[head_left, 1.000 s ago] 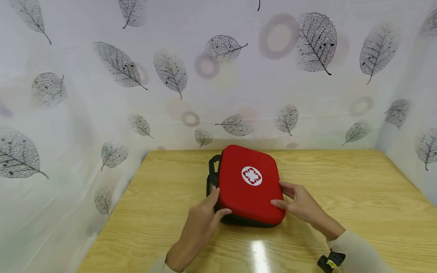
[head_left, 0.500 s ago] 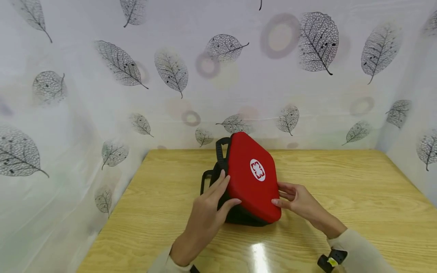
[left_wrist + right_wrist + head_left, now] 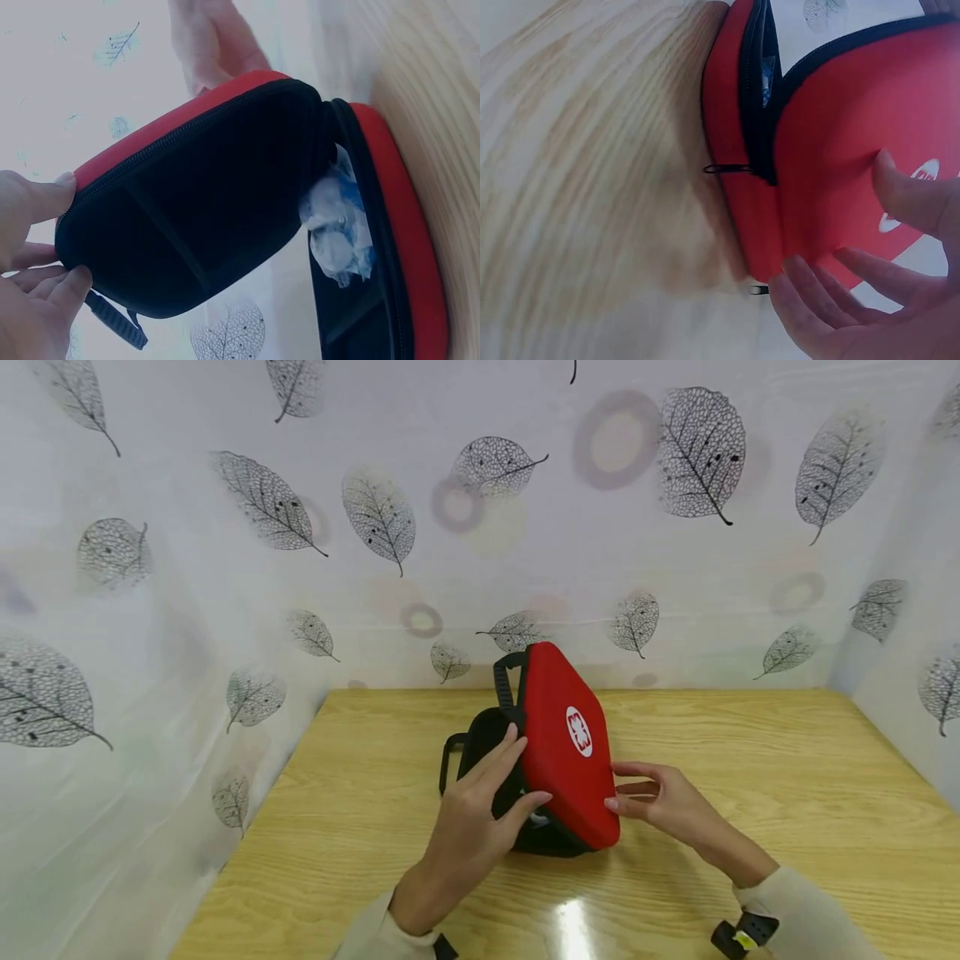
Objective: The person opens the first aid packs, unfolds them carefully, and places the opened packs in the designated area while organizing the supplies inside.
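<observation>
A red first-aid case (image 3: 561,756) with a white cross emblem stands on the table, its lid tilted up from the base. My left hand (image 3: 468,831) pinches the lid's near left corner, thumb on the outer edge and fingers at the rim. The right hand (image 3: 667,802) touches the hinge side, fingers loosely bent against the red shell. In the left wrist view, the lid's black lining (image 3: 202,195) faces the camera. Clear plastic packets (image 3: 337,225) with blue parts lie inside the base; the rest of the contents is hidden.
The wooden table (image 3: 750,752) extends on both sides of the case. Behind and beside it hangs a pale leaf-print sheet (image 3: 540,560). A black carry handle (image 3: 504,683) sticks out from the lid, another (image 3: 447,760) from the base. Zipper pulls (image 3: 727,169) hang near the hinge.
The lid has swung up and to the right, opening a gap over the dark inside. My left hand has risen rightward with it, while the right hand stays nearly in place.
</observation>
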Motion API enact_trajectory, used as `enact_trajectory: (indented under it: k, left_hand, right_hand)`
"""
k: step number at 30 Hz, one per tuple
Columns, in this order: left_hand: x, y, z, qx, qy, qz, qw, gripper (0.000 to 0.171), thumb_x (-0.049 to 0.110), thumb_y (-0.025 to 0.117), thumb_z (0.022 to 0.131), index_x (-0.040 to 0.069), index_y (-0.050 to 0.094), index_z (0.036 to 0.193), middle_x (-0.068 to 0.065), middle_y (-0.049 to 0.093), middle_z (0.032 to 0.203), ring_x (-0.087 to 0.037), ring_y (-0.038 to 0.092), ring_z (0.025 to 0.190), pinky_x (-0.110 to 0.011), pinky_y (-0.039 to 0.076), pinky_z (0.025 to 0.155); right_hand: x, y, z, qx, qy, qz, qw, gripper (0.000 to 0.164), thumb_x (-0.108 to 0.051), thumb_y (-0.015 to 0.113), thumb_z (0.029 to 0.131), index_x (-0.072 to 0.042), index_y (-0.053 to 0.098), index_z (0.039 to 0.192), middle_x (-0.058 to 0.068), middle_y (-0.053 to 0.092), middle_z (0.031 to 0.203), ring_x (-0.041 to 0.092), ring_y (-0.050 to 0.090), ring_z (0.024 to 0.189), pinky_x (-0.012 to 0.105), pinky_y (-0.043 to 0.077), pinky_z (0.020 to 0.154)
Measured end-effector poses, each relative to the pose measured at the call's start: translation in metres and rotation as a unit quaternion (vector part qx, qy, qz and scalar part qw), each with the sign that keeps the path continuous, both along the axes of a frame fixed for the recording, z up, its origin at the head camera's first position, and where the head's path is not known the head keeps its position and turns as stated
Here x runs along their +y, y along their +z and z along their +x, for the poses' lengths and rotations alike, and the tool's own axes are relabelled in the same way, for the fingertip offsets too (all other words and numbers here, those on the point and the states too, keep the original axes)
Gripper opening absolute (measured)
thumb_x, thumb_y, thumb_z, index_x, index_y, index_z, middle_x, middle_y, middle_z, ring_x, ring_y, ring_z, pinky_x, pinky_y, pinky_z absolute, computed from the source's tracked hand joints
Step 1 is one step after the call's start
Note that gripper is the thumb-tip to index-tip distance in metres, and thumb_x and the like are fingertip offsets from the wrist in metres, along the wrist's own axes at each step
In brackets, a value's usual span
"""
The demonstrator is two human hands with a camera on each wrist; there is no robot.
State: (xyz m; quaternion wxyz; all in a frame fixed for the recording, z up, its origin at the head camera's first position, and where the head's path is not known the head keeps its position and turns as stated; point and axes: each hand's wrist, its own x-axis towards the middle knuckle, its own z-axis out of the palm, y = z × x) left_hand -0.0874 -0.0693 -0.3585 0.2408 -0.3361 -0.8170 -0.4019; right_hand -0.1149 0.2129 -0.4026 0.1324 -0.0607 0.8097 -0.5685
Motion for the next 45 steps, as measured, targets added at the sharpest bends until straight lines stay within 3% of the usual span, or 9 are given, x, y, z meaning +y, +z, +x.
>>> enact_trajectory:
  k: [7, 12, 15, 21, 27, 31, 35, 39, 45]
  left_hand:
    - [0.007, 0.0, -0.001, -0.002, -0.04, 0.019, 0.999, 0.072, 0.011, 0.08, 0.087, -0.002, 0.047, 0.149, -0.015, 0.044, 0.155, -0.027, 0.049, 0.138, -0.033, 0.048, 0.103]
    - [0.013, -0.001, -0.002, -0.007, -0.058, 0.026, 0.998, 0.077, 0.009, 0.082, 0.085, -0.002, 0.043, 0.151, -0.014, 0.041, 0.157, -0.028, 0.047, 0.14, -0.033, 0.047, 0.104]
    - [0.016, -0.002, -0.002, -0.009, -0.061, 0.025, 0.9978, 0.078, 0.009, 0.082, 0.085, -0.001, 0.042, 0.152, -0.014, 0.039, 0.158, -0.027, 0.047, 0.14, -0.034, 0.047, 0.104]
    - [0.021, -0.003, -0.004, -0.007, -0.084, 0.022, 0.9962, 0.083, 0.006, 0.082, 0.084, -0.001, 0.037, 0.154, -0.014, 0.036, 0.16, -0.027, 0.042, 0.143, -0.034, 0.045, 0.107]
    - [0.025, -0.002, -0.006, -0.011, -0.096, 0.047, 0.9942, 0.091, 0.005, 0.084, 0.081, -0.001, 0.033, 0.156, -0.013, 0.041, 0.157, -0.024, 0.046, 0.14, -0.033, 0.043, 0.108]
    - [0.03, -0.002, -0.007, -0.03, -0.101, 0.065, 0.9923, 0.089, 0.005, 0.083, 0.082, 0.002, 0.034, 0.156, -0.012, 0.047, 0.153, -0.021, 0.056, 0.132, -0.029, 0.049, 0.102]
    - [0.036, -0.004, -0.009, -0.026, -0.104, 0.078, 0.9912, 0.087, 0.006, 0.083, 0.083, 0.002, 0.035, 0.156, -0.013, 0.057, 0.144, -0.019, 0.066, 0.116, -0.024, 0.054, 0.092]
    - [0.041, -0.005, -0.008, -0.025, -0.103, 0.09, 0.9903, 0.084, 0.008, 0.084, 0.082, 0.002, 0.039, 0.153, -0.012, 0.058, 0.143, -0.017, 0.063, 0.122, -0.024, 0.054, 0.092]
    - [0.037, -0.003, -0.009, -0.017, -0.093, 0.065, 0.9934, 0.086, 0.01, 0.086, 0.079, 0.0, 0.041, 0.151, -0.012, 0.054, 0.146, -0.015, 0.054, 0.132, -0.025, 0.051, 0.097]
  right_hand:
    - [-0.006, 0.014, 0.007, 0.163, 0.025, 0.076, 0.983, 0.053, -0.007, 0.079, 0.087, 0.006, 0.059, 0.135, 0.028, 0.059, 0.133, 0.049, 0.061, 0.114, 0.055, 0.055, 0.092]
    - [-0.011, 0.026, 0.011, 0.223, 0.034, 0.091, 0.97, 0.05, -0.004, 0.078, 0.087, 0.005, 0.061, 0.133, 0.023, 0.063, 0.129, 0.043, 0.064, 0.111, 0.055, 0.055, 0.09]
    - [-0.014, 0.036, 0.014, 0.258, 0.018, 0.099, 0.961, 0.048, -0.003, 0.077, 0.088, 0.004, 0.062, 0.133, 0.02, 0.065, 0.127, 0.036, 0.067, 0.107, 0.05, 0.058, 0.088]
    - [-0.024, 0.062, 0.022, 0.336, -0.026, 0.103, 0.936, 0.037, -0.005, 0.075, 0.091, -0.002, 0.068, 0.128, 0.012, 0.069, 0.119, 0.018, 0.071, 0.092, 0.026, 0.059, 0.079]
    - [-0.039, 0.085, 0.03, 0.415, -0.029, 0.093, 0.905, 0.038, 0.0, 0.079, 0.086, -0.004, 0.072, 0.123, 0.003, 0.068, 0.118, 0.008, 0.064, 0.083, 0.023, 0.059, 0.068]
    - [-0.049, 0.096, 0.034, 0.453, -0.035, 0.107, 0.884, 0.037, -0.001, 0.083, 0.081, -0.002, 0.074, 0.117, 0.003, 0.067, 0.116, 0.009, 0.06, 0.077, 0.02, 0.057, 0.062]
    - [-0.056, 0.102, 0.033, 0.471, -0.057, 0.169, 0.864, 0.034, -0.014, 0.087, 0.08, -0.004, 0.076, 0.111, 0.003, 0.067, 0.107, 0.009, 0.059, 0.071, 0.02, 0.054, 0.055]
    - [-0.059, 0.102, 0.033, 0.477, -0.073, 0.225, 0.846, 0.038, -0.024, 0.09, 0.077, -0.003, 0.077, 0.105, 0.005, 0.066, 0.103, 0.009, 0.058, 0.068, 0.019, 0.047, 0.047]
    - [-0.054, 0.105, 0.035, 0.466, -0.091, 0.246, 0.845, 0.037, -0.02, 0.089, 0.076, -0.001, 0.074, 0.102, 0.007, 0.065, 0.103, 0.009, 0.06, 0.065, 0.02, 0.048, 0.047]
